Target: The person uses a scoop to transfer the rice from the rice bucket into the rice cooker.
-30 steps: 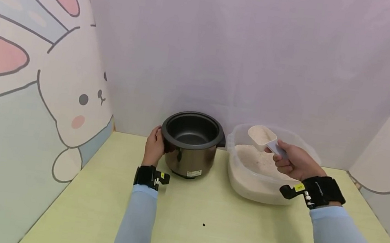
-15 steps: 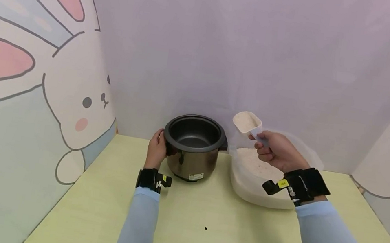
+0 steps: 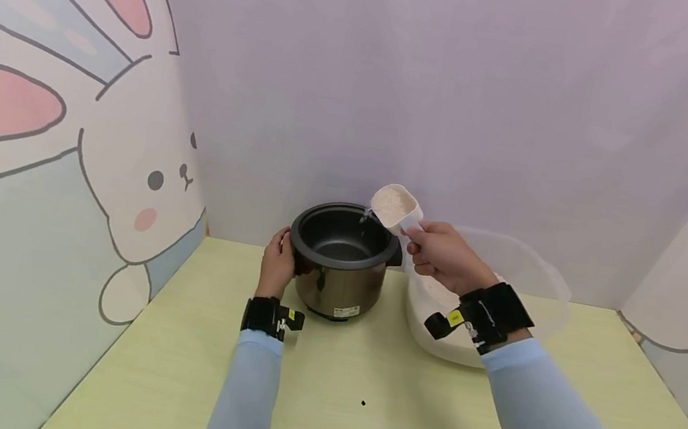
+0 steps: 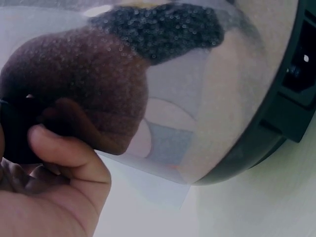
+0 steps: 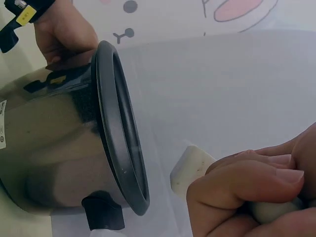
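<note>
A steel rice cooker pot (image 3: 340, 265) with a dark rim and dark inside stands at the back of the yellow-green table (image 3: 321, 385). My left hand (image 3: 277, 264) grips its left side; its curled fingers (image 4: 64, 153) lie against the shiny wall (image 4: 197, 98). My right hand (image 3: 439, 255) holds a white scoop (image 3: 394, 207) full of rice by its handle, tilted over the pot's right rim (image 5: 121, 143), and grains fall from its lip. The scoop's (image 5: 190, 165) body shows past my right hand's fingers (image 5: 242, 187).
A clear plastic tub (image 3: 543, 284) of rice stands right of the pot, partly behind my right arm. Cartoon-printed walls close in the table on the left, back and right. A small dark speck (image 3: 362, 403) lies on the table in front.
My right hand has carried the full scoop up and left from above the tub to over the pot's right rim, tipping it so rice starts to fall. The left hand stays on the pot.
</note>
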The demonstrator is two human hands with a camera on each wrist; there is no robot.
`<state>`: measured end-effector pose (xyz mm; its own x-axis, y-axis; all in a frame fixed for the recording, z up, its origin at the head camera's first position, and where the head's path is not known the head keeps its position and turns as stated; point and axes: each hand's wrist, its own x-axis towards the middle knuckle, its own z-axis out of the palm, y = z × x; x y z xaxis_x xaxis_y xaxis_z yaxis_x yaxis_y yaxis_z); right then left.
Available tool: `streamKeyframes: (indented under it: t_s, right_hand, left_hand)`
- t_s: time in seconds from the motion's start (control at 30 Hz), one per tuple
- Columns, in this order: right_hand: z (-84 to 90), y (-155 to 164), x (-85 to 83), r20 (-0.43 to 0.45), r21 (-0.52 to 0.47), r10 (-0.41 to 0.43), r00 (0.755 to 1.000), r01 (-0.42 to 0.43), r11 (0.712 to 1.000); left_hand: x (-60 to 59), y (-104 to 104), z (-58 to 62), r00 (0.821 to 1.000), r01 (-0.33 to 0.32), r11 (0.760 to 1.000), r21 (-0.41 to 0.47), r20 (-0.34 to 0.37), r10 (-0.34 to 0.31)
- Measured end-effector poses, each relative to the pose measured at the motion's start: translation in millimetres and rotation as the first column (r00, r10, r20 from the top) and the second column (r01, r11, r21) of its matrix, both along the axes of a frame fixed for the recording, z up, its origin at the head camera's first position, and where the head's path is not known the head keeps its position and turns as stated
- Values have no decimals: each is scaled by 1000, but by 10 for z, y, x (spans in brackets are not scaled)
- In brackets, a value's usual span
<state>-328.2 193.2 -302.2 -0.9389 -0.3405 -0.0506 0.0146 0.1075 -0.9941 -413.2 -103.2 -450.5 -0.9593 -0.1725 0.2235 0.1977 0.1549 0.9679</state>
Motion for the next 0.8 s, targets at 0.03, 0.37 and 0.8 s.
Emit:
streamKeyframes:
  t_s: [0.03,0.37,0.8]
  right_hand:
    - [-2,-26,-7,-5,4,5,1000,-5,1000]
    - [-49,-135,-45,-56,77,-4,998,9,997]
    - [-213,-379,-83,-283,284,-98,954,181,942]
  left_hand:
    - [-1,-2,5,1000,-3,1000,-1,0,3]
    - [17,24,22,1000,-10,1000,12,25,10]
    - [24,11,26,1000,-20,1000,10,17,20]
